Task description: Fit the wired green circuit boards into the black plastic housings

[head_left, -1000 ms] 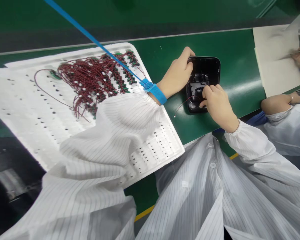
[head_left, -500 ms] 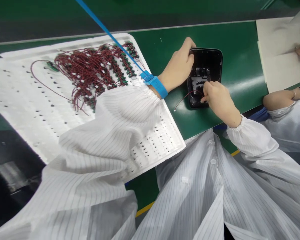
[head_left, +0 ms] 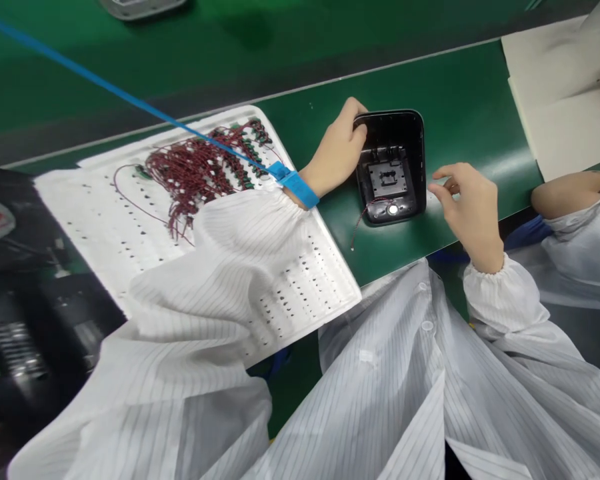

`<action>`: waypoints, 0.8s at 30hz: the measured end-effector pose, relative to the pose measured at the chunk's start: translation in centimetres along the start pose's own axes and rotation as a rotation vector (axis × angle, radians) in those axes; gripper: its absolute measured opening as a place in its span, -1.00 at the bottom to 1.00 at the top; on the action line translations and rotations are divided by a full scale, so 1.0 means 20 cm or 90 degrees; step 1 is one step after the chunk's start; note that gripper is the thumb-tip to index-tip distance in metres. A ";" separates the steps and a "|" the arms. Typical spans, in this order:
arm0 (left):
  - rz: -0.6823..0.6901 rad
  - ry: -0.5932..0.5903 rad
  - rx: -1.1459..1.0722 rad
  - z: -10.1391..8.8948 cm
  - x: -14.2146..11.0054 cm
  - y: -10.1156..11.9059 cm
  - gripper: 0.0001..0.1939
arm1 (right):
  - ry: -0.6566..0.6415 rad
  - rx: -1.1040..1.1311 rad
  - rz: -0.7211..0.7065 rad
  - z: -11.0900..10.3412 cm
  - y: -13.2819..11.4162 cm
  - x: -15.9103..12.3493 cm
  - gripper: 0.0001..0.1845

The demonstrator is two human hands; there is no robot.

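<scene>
My left hand [head_left: 337, 150] is closed on the upper left rim of a black plastic housing [head_left: 419, 153], which lies open side up on the bench. A grey rectangular part [head_left: 387, 179] sits inside it. Near its lower end is a small bright round piece [head_left: 393, 209]. A thin red and black twisted cable [head_left: 359, 223] runs from there over the left wall, ending in a small white plug. To the right of the housing, apart from it, my right hand [head_left: 473, 210] is raised with thumb and forefinger nearly pinched; a tiny pale thing may be at the tips.
A white foam tray [head_left: 330, 293] on the left holds a heap of red-wired small green boards [head_left: 190, 170]. A blue strap [head_left: 297, 187] on my left wrist trails a cord across the view. Right of me, another person's arm [head_left: 563, 200] is near cream-coloured sheets [head_left: 560, 133].
My right hand has come out of the housing and moved right, uncovering the bright round piece. The left hand still grips the rim. The camera view has shifted.
</scene>
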State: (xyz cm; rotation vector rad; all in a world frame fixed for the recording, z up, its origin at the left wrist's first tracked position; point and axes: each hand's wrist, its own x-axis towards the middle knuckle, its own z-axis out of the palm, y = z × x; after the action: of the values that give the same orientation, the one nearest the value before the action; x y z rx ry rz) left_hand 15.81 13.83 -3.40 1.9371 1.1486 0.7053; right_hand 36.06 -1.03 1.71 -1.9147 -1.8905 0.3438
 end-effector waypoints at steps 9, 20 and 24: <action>0.030 -0.005 0.034 0.01 0.00 -0.06 -0.70 | -0.067 0.106 0.020 0.23 0.15 0.13 -0.55; 0.222 0.008 0.111 -0.01 0.36 0.22 -0.42 | 0.188 0.197 0.209 0.14 0.45 0.28 -0.19; 0.186 0.043 0.232 -0.19 0.17 0.26 -0.44 | 0.241 0.142 0.156 0.12 0.49 0.38 -0.16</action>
State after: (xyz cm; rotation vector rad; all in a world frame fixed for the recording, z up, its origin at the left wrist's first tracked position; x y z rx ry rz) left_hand 16.93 16.59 3.34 2.4386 1.1041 0.7579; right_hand 43.93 7.02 -4.02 -1.9028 -1.3241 0.2323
